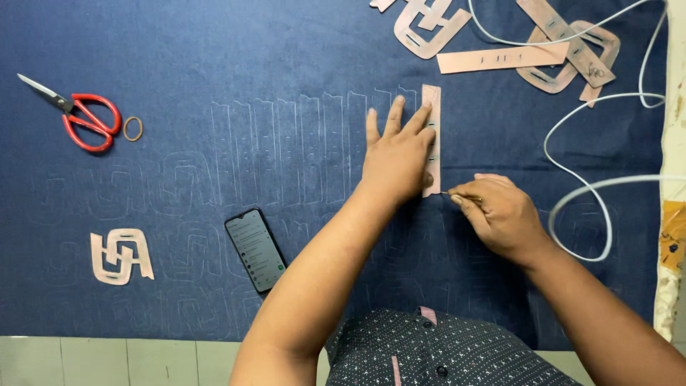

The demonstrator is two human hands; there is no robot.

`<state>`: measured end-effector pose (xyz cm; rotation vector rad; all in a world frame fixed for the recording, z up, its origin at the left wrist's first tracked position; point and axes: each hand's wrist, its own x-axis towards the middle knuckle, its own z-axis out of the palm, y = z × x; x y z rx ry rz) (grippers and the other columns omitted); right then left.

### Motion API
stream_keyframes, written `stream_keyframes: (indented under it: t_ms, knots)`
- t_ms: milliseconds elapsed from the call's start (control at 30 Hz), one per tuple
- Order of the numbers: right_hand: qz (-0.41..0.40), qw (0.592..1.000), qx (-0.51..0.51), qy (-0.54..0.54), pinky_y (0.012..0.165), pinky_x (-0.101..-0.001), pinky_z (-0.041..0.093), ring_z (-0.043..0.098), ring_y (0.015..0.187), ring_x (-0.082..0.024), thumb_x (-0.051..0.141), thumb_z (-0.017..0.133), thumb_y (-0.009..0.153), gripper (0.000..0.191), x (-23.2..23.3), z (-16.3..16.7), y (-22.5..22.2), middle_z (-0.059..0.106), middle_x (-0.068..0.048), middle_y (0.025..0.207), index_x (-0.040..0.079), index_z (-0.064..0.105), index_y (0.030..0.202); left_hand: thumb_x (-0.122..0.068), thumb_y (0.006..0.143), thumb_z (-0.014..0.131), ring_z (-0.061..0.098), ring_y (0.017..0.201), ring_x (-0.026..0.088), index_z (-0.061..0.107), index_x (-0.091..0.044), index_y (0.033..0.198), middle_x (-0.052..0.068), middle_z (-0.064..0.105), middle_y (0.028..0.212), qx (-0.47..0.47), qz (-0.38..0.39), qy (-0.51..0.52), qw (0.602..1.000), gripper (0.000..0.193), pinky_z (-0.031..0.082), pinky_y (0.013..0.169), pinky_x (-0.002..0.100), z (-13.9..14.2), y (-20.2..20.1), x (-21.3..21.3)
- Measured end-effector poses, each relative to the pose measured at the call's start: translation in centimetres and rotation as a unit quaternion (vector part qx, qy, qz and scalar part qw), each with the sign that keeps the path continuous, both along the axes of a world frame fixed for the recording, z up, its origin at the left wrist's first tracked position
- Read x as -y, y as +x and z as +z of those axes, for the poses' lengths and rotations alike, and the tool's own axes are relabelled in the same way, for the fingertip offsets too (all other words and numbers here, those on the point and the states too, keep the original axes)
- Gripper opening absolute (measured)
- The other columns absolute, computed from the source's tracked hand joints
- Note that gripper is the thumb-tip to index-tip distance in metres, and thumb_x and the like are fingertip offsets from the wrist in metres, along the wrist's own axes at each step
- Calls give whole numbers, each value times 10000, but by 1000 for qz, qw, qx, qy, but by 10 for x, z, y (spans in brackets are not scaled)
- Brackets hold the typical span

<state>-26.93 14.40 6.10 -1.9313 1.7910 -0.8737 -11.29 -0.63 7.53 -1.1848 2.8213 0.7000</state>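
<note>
The blue cloth (179,71) covers nearly the whole worktop and is the largest thing here: one sheet, soft and limp, likely to wrinkle or creep if dragged, so it is better pressed flat than lifted. Faint chalk outlines (300,136) run across it in rows of tall strips, with looped shapes lower down.

The white cable (579,189) loops over the right side; it is springy and could snag, and whether it is one length or two I cannot tell.

The left hand (396,154) lies flat, fingers spread and open, pinning the pink strip template (431,136) against the cloth just right of the last outline. The strip looks like thin, light, stiff card, prone to slide on fabric, so it is best held by pressing down along its length, as here.

The right hand (500,214) is closed in a pinch on a slim marking tool (457,194), its tip at the strip's lower right edge.

Counted: one pair of red scissors (82,118), one phone (256,250), one rubber band (133,129), one looped pink template (121,256) at lower left. The overlapping pink templates (500,36) at the top are too tangled to count.
</note>
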Motion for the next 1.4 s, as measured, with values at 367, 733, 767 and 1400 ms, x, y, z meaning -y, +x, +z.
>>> stream_keyframes:
  t_ms: [367,733,767,1400]
  knots:
    - [16,1000,21,3,1032,-447,545,734,949,-306,111,720,911,120,5,-4,14,755,-109,936,36,747,999,-307,584,930,144,1544,376,696,-242,1188,-81,393,1569,2,20,56,998,651,7,1197,714,6,1,9]
    - [-1,999,-18,-28,856,-422,542,699,888,-325,98,729,925,85,28,-4,19,713,-123,901,29,721,974,-296,855,719,227,1533,369,737,-292,1171,-116,437,1547,-31,20,9,999,317,-8,1147,804,-21,5,12]
    - [-11,998,-30,-47,851,-422,542,696,889,-325,95,725,939,79,36,-5,18,714,-121,913,27,712,977,-292,892,682,233,1533,366,744,-296,1160,-120,438,1551,-34,22,3,999,275,-11,1139,817,-23,5,13]
    - [-77,995,-20,-55,808,-388,569,721,890,-291,110,672,1012,118,39,1,10,743,-128,974,16,744,1009,-302,751,824,139,1559,337,685,-227,1160,-131,344,1608,-30,20,80,996,439,-30,1117,843,-8,8,16]
